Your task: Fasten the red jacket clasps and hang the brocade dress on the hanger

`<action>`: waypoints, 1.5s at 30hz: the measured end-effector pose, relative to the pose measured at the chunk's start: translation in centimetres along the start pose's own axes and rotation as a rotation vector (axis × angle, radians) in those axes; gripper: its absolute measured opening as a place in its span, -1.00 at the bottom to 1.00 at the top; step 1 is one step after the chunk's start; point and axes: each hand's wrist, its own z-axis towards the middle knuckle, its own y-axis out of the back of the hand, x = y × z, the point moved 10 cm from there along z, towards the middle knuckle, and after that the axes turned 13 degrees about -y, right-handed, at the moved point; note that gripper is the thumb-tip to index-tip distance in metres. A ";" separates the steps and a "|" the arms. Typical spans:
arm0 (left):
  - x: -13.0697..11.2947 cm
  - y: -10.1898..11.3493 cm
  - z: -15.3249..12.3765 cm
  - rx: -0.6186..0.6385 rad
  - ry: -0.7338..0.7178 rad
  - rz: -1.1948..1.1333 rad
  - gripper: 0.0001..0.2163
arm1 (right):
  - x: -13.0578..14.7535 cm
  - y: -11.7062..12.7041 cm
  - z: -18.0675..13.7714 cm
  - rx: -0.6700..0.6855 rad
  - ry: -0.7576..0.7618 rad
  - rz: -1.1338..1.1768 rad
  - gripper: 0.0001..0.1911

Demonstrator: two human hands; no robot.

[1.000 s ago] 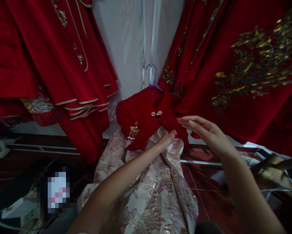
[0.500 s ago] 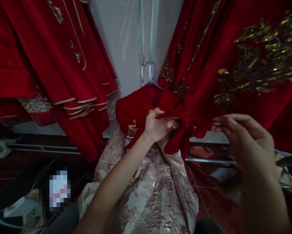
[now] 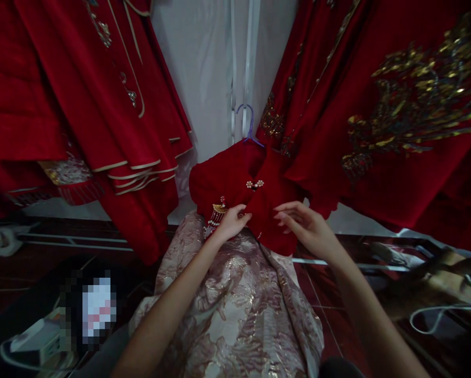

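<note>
A short red velvet jacket [image 3: 223,176] hangs on a purple hanger [image 3: 248,126] over a pale pink and gold brocade skirt [image 3: 235,315]. A pearl clasp [image 3: 254,184] joins its front, and a gold tassel ornament [image 3: 216,212] dangles at its left side. My left hand [image 3: 232,222] pinches the jacket's lower front edge beside the tassel. My right hand [image 3: 304,226] holds the red front flap from the right, fingers curled onto the cloth.
Red embroidered robes hang at the left [image 3: 82,105] and at the right with gold embroidery [image 3: 412,100]. A white wall with a rail [image 3: 241,68] shows between them. A dark glossy floor [image 3: 338,310], a white device with a cable [image 3: 34,336] and a cord [image 3: 436,315] lie below.
My right hand came back in from the right onto the jacket's flap. My left hand dropped from the clasp to the lower edge, and the front flap now lies flat.
</note>
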 end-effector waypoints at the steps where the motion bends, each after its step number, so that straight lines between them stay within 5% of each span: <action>1: -0.1 0.4 0.0 -0.040 -0.003 -0.012 -0.82 | -0.9 -1.3 0.6 0.030 -0.013 -0.018 -0.69; 5: -0.8 0.8 -1.1 -0.175 0.006 -0.114 -0.80 | -3.8 -4.1 3.2 -0.075 0.017 -0.059 -0.61; 9: -1.1 0.9 -2.0 -0.124 0.043 -0.174 -0.79 | -5.1 -5.6 4.7 -0.140 0.018 0.007 -0.66; 11: -1.7 2.8 -1.8 -0.172 -0.009 -0.100 -0.79 | -4.7 -5.6 5.0 -0.138 0.011 0.049 -0.69; 14: -3.3 7.9 -1.8 -0.427 -0.183 0.141 -0.84 | -3.5 -4.7 4.8 -0.146 -0.009 0.185 -0.65; 17: -2.9 10.7 -1.7 -0.538 -0.185 0.255 -0.81 | -1.9 -4.7 4.9 -0.064 -0.028 0.326 -0.62; 20: -1.3 10.8 -1.1 -0.483 -0.087 0.201 -0.77 | -0.6 -6.0 5.6 0.003 0.030 0.289 -0.64; 27: -1.0 9.9 -1.3 -0.445 -0.079 0.013 -0.77 | 0.2 -9.9 7.7 -0.081 0.284 -0.165 -0.85; 37: -1.5 11.2 -1.8 -0.579 -0.085 -0.072 -0.75 | 0.3 -10.3 8.1 -0.105 0.290 -0.090 -0.91; 45: -1.9 10.0 -1.6 -0.477 -0.094 -0.040 -0.72 | -0.2 -10.3 8.2 -0.140 0.292 -0.049 -0.93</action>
